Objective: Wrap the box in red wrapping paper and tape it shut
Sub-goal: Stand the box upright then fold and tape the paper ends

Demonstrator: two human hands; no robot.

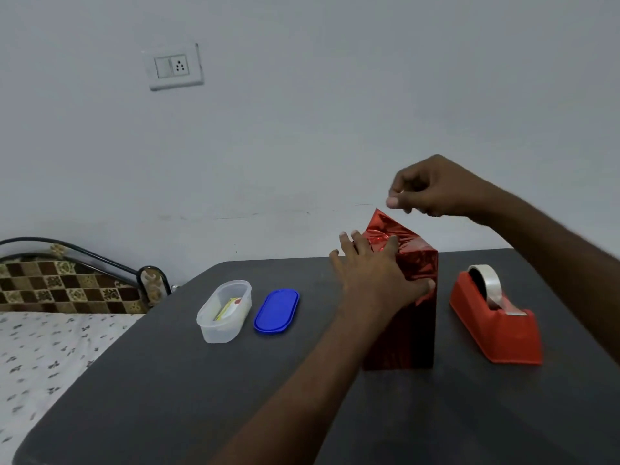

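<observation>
The box [407, 327] stands upright on the dark table [235, 380], covered in shiny red wrapping paper. Its top end is crumpled, and one paper corner sticks up at the back. My left hand [372, 273] lies over the top of the box with spread fingers, thumb down the near side, pressing the folded paper. My right hand [432, 189] hovers just above the raised paper corner with curled fingers; whether it pinches a piece of tape is too blurred to tell. A red tape dispenser [496, 317] with a clear tape roll sits right of the box.
A clear plastic container [224, 312] with small items inside and its blue lid [276, 311] lie left of the box. A bed with a patterned sheet [43, 357] borders the table's left side. A wall with a switch plate [174, 67] is behind.
</observation>
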